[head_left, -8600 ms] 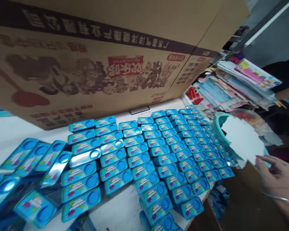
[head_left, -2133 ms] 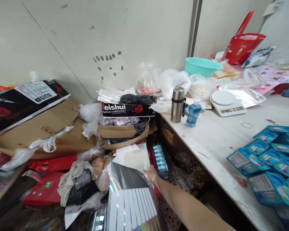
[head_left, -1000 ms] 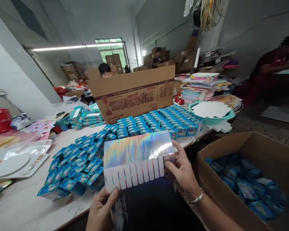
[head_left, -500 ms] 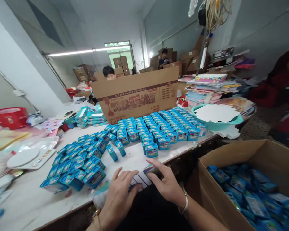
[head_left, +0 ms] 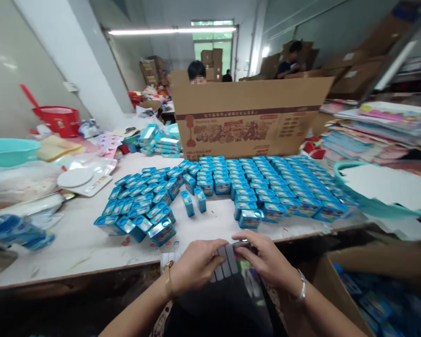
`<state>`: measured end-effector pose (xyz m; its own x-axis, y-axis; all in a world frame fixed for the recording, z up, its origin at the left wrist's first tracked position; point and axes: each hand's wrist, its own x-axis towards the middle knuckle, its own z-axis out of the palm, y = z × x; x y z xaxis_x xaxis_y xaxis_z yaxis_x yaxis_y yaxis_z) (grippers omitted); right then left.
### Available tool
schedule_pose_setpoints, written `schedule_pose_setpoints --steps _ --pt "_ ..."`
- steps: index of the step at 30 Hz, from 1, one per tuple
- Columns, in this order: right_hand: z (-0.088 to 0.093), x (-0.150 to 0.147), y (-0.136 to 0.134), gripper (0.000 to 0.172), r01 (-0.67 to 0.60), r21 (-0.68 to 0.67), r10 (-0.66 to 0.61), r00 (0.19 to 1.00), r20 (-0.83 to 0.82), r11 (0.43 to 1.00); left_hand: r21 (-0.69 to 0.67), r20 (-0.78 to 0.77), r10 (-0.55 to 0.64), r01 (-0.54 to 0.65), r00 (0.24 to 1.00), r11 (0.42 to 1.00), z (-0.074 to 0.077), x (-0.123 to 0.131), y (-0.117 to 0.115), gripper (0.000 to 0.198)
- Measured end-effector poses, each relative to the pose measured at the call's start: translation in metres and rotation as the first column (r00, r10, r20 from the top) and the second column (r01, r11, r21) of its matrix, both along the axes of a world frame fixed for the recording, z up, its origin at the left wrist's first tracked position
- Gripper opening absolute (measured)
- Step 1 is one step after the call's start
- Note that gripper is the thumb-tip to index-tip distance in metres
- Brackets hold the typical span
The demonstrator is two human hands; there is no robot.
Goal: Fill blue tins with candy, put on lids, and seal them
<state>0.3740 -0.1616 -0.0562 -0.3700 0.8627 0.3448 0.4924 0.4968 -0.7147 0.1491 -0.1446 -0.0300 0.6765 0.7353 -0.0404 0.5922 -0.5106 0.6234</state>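
Note:
A holographic sticker sheet (head_left: 228,267) with white strip labels lies at the near edge of the white table (head_left: 73,243), partly over my lap. My left hand (head_left: 196,266) rests on its left part with fingers curled down on it. My right hand (head_left: 266,260) presses on its right part, fingertips on the strips. Just beyond the hands lie many small blue tins (head_left: 252,187) in rows, with a looser heap of blue tins (head_left: 140,206) to the left.
A big printed carton (head_left: 249,117) stands behind the tins. A teal basin with white sheets (head_left: 382,187) sits right, a carton of tins (head_left: 368,290) below it. A scale (head_left: 80,180), a teal bowl (head_left: 7,150) and bags lie left. People work behind.
The sheet, held up in both hands a second ago, now lies flat at the table edge under both hands. My view has swung left and lower.

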Motion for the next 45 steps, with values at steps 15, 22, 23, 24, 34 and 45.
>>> schedule_pose_setpoints --steps 15,22,23,24,34,45 --pt "-0.036 -0.086 0.131 0.064 0.215 -0.026 -0.205 0.959 0.197 0.976 -0.19 0.146 0.497 -0.469 0.855 0.862 -0.011 -0.158 -0.028 0.027" --pt "-0.039 -0.16 0.182 0.083 0.385 0.017 -0.32 0.741 0.591 0.923 -0.049 0.252 0.566 -0.574 0.785 0.817 -0.065 -0.169 -0.029 0.03" --pt "-0.038 -0.164 0.184 0.079 0.359 0.027 -0.296 0.723 0.624 0.933 -0.016 0.28 0.566 -0.586 0.775 0.81 -0.067 -0.17 -0.027 0.029" --pt "-0.038 -0.166 0.186 0.074 0.322 0.037 -0.266 0.709 0.653 0.946 0.011 0.311 0.561 -0.593 0.767 0.805 -0.068 -0.171 -0.025 0.028" --pt "-0.025 -0.128 0.205 0.076 0.031 0.122 -0.112 0.664 0.739 0.992 0.069 0.536 0.584 -0.721 0.61 0.689 -0.074 -0.204 -0.03 0.029" --pt "-0.027 -0.237 0.163 0.121 -0.591 0.061 0.299 0.491 0.818 0.804 -0.06 0.113 0.582 -0.579 0.805 0.813 -0.076 -0.199 -0.013 0.027"
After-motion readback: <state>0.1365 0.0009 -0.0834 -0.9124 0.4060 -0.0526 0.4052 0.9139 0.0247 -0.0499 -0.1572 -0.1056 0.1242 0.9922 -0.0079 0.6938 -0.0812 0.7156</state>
